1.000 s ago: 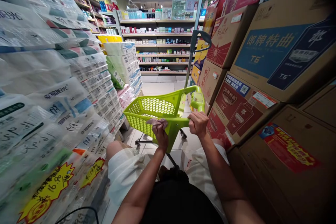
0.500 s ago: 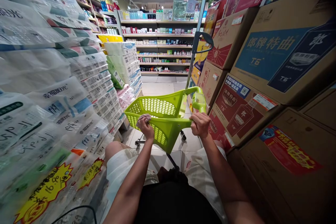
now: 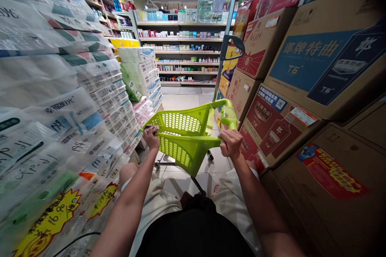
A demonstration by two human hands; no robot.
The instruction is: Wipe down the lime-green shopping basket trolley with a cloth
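Note:
A lime-green shopping cart (image 3: 193, 150) stands sideways in front of me, its perforated basket to the left and its handle to the right. My right hand (image 3: 230, 143) is closed around the green cart handle at the near corner. At the basket's far left rim, my left hand (image 3: 151, 138) is closed on a small greyish-pink cloth (image 3: 151, 129), which presses against the rim. Most of the cloth is hidden by the fingers.
Wrapped tissue packs (image 3: 69, 104) are piled high on the left. Stacked cardboard boxes (image 3: 304, 60) wall in the right side. A hand-truck handle (image 3: 232, 48) rises behind the cart. Shelves of small goods (image 3: 183, 52) stand across the tiled floor (image 3: 193, 96).
My left hand has slid leftward with the cloth along the basket's near rim to its left corner. My right hand stays on the handle, and the cart has hardly moved.

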